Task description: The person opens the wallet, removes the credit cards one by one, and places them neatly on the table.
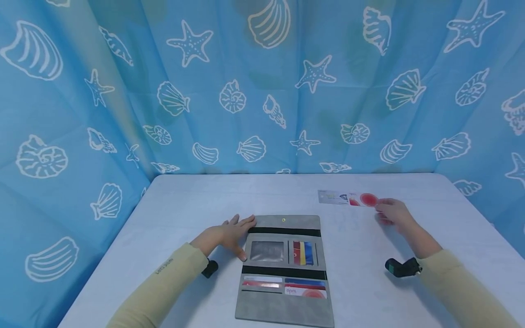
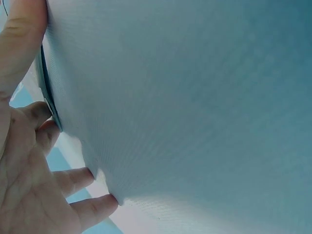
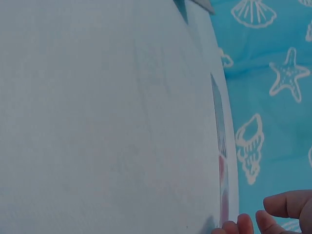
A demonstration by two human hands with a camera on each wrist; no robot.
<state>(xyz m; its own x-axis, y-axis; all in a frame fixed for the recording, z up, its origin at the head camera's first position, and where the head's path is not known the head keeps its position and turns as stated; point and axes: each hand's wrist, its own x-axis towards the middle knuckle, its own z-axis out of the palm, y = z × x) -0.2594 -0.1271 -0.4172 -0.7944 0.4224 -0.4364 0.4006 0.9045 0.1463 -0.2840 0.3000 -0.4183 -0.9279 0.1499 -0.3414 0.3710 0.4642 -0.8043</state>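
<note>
A grey fold-out wallet [image 1: 283,300] lies spread on the table, with several cards in its slots and a clear window in its middle panel. My left hand [image 1: 229,234] rests at the wallet's left edge, fingers spread; the left wrist view shows its fingertips [image 2: 105,204] against the white cloth. Farther back on the right, a silver-grey card [image 1: 333,197] and a white card with a red circle [image 1: 368,199] lie end to end. At the red-circle card's right end is my right hand [image 1: 394,212], fingertips touching it, loosely bent in the right wrist view.
White cloth covers the table [image 1: 197,196]. A blue curtain [image 1: 262,91] with white shell and starfish prints hangs behind and beside it. Small black devices are on both wrists, the right one [image 1: 402,268] plainly visible.
</note>
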